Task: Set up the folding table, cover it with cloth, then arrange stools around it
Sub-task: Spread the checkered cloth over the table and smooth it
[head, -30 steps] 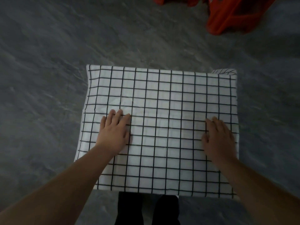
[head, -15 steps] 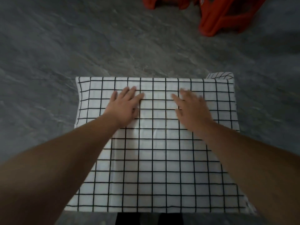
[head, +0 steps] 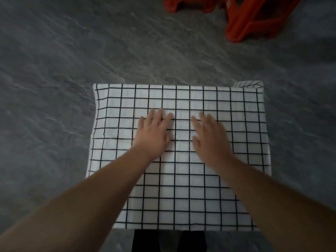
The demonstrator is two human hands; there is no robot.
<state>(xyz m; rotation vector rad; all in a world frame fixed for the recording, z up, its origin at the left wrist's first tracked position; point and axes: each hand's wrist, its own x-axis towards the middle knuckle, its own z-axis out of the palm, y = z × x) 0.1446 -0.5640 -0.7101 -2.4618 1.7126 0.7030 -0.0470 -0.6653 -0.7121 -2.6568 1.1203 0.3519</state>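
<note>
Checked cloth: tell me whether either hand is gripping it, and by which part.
Nothing is held. The left hand and the right hand lie flat on the middle of the checked cloth, fingers straight, gripping no part.

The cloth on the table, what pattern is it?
White with a black grid check; the cloth shows plainly in the head view, the only one.

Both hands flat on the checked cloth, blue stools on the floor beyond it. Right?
No: the stools are red, not blue; the head view shows it. The left hand and right hand do lie flat on the checked cloth, stools on the floor beyond it.
</note>
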